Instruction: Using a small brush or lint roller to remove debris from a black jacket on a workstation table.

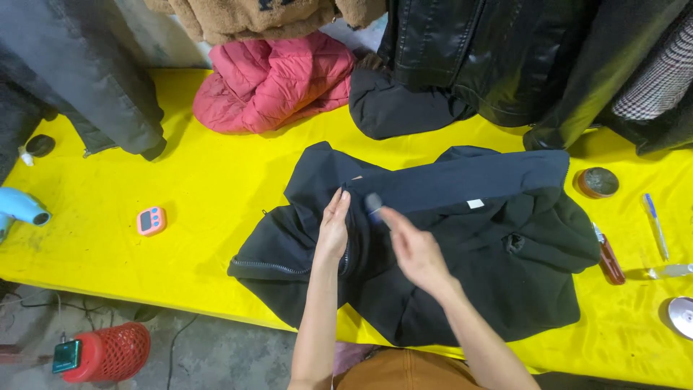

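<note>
A black zip-up garment [498, 267] lies spread on the yellow table [188, 238]. My left hand [333, 230] pinches the garment's fabric near its collar edge, beside the zipper. My right hand [411, 245] hovers just right of it, holding a small blurred grey-blue object [373, 204] at its fingertips over the collar. What that object is cannot be made out. A small white label [475, 204] shows on the folded collar band.
A pink timer [151, 221] lies at the left, a blue tool [22, 208] at the left edge. A round tin [598, 182], a red-handled tool [610, 258] and a pen [655, 225] lie at the right. Coats, including a pink jacket [274, 83], hang along the back. A red basket [108, 352] stands on the floor.
</note>
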